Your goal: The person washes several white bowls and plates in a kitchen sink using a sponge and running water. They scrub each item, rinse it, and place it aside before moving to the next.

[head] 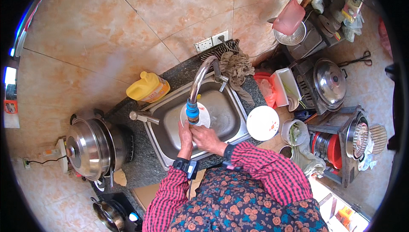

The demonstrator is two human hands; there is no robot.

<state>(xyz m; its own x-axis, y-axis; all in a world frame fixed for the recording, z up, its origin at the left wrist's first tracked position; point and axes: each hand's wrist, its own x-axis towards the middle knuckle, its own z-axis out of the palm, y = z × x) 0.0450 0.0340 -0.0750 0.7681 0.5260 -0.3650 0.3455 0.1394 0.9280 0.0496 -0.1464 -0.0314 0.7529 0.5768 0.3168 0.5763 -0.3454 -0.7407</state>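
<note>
Under the blue nozzle of a chrome faucet (202, 75), a white plate (204, 112) is held over the stainless steel sink (223, 117). My left hand (184, 136) grips the plate's near left edge. My right hand (204, 137) lies against its near edge, fingers bent beside the left hand; whether it grips the plate or only touches it is hidden by the nozzle and the fingers. Another white plate (262, 122) with small red marks rests on the counter at the sink's right.
A yellow plastic jug (148, 87) stands behind the sink's left corner. Crumpled cloths (235, 69) lie by the faucet base. A large lidded steel steamer pot (92, 147) is on the left. At right are a white bin (286, 85) and a lidded wok (330, 83).
</note>
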